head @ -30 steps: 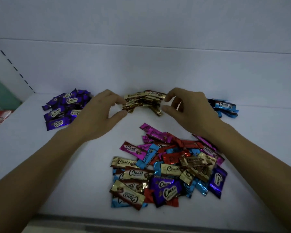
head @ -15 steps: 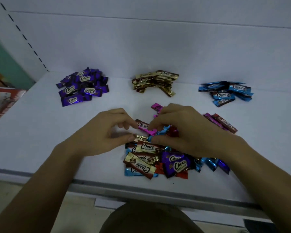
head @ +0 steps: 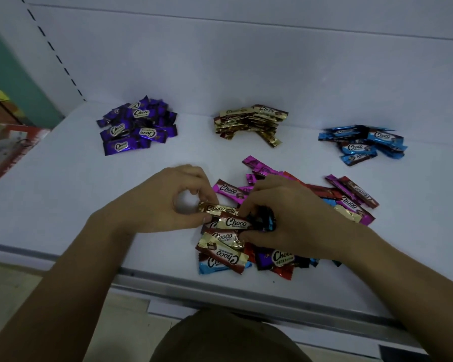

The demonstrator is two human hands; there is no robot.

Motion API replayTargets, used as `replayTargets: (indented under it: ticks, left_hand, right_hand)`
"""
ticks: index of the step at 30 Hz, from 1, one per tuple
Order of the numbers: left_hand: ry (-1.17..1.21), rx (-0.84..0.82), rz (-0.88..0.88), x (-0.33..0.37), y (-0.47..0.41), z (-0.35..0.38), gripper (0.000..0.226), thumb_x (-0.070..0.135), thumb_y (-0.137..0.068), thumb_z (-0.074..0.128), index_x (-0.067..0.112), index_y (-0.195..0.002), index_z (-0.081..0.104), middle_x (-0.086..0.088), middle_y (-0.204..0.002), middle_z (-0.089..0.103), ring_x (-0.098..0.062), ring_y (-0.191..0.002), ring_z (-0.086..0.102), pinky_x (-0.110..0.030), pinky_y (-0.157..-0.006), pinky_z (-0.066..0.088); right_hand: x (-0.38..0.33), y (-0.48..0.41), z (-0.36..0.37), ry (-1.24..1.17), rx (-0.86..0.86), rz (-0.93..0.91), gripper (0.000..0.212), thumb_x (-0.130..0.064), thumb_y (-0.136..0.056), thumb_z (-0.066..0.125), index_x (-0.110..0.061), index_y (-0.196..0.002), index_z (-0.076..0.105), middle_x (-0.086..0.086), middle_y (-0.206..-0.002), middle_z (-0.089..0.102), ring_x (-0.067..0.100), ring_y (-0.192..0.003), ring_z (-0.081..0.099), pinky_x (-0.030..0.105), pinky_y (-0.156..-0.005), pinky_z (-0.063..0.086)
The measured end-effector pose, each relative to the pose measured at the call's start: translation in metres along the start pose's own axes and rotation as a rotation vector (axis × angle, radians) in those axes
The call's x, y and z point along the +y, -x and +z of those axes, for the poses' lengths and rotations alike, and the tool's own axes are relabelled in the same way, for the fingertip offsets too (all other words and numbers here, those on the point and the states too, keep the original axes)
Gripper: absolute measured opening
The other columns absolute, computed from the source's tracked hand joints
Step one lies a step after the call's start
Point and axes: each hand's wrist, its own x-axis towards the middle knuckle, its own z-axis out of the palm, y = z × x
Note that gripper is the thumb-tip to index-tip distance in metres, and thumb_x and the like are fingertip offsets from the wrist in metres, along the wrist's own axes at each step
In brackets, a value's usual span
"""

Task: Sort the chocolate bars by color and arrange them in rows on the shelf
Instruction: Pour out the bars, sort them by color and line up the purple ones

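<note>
Shelf: white shelf [head: 63, 194], seen from above on my head feed.
Left hand: left hand [head: 162, 205] pinches one end of a gold bar [head: 217, 208] between thumb and fingertips, at the left edge of the mixed pile.
Right hand: right hand [head: 296, 218] is curled over the pile, with fingers and thumb closed round a dark bar [head: 266, 220]. I can't read its colour.
Mixed pile: mixed pile [head: 262, 259] lies near the front edge, with pink, red, gold, blue and purple bars overlapping.
Purple pile: purple pile [head: 137, 126] sits back left.
Gold pile: gold pile [head: 249, 122] sits back middle, near the rear wall.
Blue pile: blue pile [head: 361, 142] sits back right.
Spacing: the three sorted piles lie well apart, loosely heaped rather than in rows.
</note>
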Motion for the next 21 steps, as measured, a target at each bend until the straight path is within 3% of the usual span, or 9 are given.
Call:
replayTargets:
  ticks: [3, 6, 10, 15, 18, 21]
  left_hand:
    - [0.003, 0.032, -0.005, -0.001, -0.001, -0.001, 0.024, 0.031, -0.080, 0.076, 0.025, -0.102, 0.070, 0.010, -0.096, 0.062, -0.020, -0.091, 0.060, -0.036, -0.074, 0.050]
    - [-0.009, 0.061, -0.001, 0.000, -0.002, -0.001, 0.020, 0.035, -0.083, 0.068, 0.025, -0.100, 0.070, 0.010, -0.093, 0.062, -0.019, -0.087, 0.060, -0.030, -0.071, 0.049]
    - [-0.029, 0.114, -0.037, 0.000, -0.003, -0.001, 0.019, 0.038, -0.091, 0.054, 0.027, -0.095, 0.069, 0.014, -0.086, 0.061, -0.018, -0.079, 0.060, -0.030, -0.064, 0.048]
    - [0.028, 0.191, -0.096, 0.001, -0.002, 0.000, 0.015, 0.040, -0.094, 0.051, 0.037, -0.100, 0.064, 0.016, -0.085, 0.066, -0.016, -0.077, 0.063, -0.025, -0.062, 0.049]
    - [0.158, 0.260, -0.159, 0.000, -0.002, 0.002, 0.016, 0.030, -0.094, 0.057, 0.030, -0.109, 0.063, 0.007, -0.086, 0.069, -0.020, -0.081, 0.067, -0.031, -0.068, 0.055]
    - [0.262, 0.357, -0.196, 0.003, -0.005, 0.003, 0.008, 0.019, -0.094, 0.062, 0.020, -0.101, 0.066, 0.003, -0.080, 0.072, -0.020, -0.075, 0.069, -0.029, -0.069, 0.056]
  right_hand:
    - [0.002, -0.002, 0.005, -0.033, 0.068, 0.049, 0.027, -0.051, -0.081, 0.073, -0.029, -0.097, 0.069, -0.017, -0.087, 0.056, 0.003, -0.083, 0.047, 0.018, -0.077, 0.041]
    - [0.003, -0.003, 0.006, -0.158, 0.112, 0.088, 0.014, -0.038, -0.084, 0.074, -0.027, -0.090, 0.069, -0.018, -0.081, 0.058, 0.003, -0.080, 0.054, 0.011, -0.070, 0.042]
    - [0.006, -0.003, 0.002, -0.360, 0.177, 0.141, 0.011, -0.026, -0.087, 0.075, -0.030, -0.089, 0.065, -0.016, -0.083, 0.065, 0.003, -0.082, 0.062, 0.016, -0.072, 0.051]
    - [0.011, -0.004, -0.003, -0.423, 0.258, 0.185, 0.009, -0.024, -0.091, 0.070, -0.028, -0.093, 0.061, -0.014, -0.083, 0.065, 0.006, -0.078, 0.065, 0.022, -0.070, 0.054]
    - [0.014, -0.004, -0.005, -0.515, 0.277, 0.229, 0.010, -0.020, -0.092, 0.068, -0.025, -0.095, 0.059, -0.007, -0.085, 0.067, 0.008, -0.066, 0.070, 0.021, -0.066, 0.056]
    - [0.018, -0.006, -0.006, -0.541, 0.288, 0.249, 0.006, -0.015, -0.092, 0.068, -0.019, -0.093, 0.063, -0.006, -0.085, 0.069, 0.009, -0.064, 0.071, 0.019, -0.069, 0.055]
